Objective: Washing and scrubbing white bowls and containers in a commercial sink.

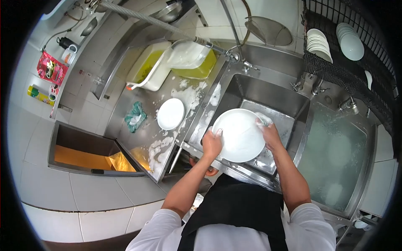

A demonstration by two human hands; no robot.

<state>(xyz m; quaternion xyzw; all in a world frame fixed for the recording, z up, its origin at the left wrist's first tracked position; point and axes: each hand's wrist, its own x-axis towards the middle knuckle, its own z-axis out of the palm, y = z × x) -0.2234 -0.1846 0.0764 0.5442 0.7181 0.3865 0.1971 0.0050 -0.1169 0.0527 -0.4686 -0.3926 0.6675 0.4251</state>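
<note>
A large round white plate [240, 136] is held over the front of an metal sink basin [267, 86]. My left hand [212, 144] grips the plate's left rim, with the thumb on its upper face. On the right rim is my right hand [269, 133], which also has a foamy scrubbing pad [264, 120] pressed at the plate's edge. Suds cover the fingers of both hands. To the left, a smaller white plate [171, 114] lies on the soapy steel drainboard [150, 100], beside a crumpled green cloth or net scrubber [135, 117].
Plastic tubs with yellow-green liquid [196, 70] stand at the back left. A spray hose [150, 20] crosses above them. The right basin [336, 150] holds cloudy water with submerged dishes. Stacked bowls [318, 44] sit on a black rack. A wall shelf [78, 50] is at left.
</note>
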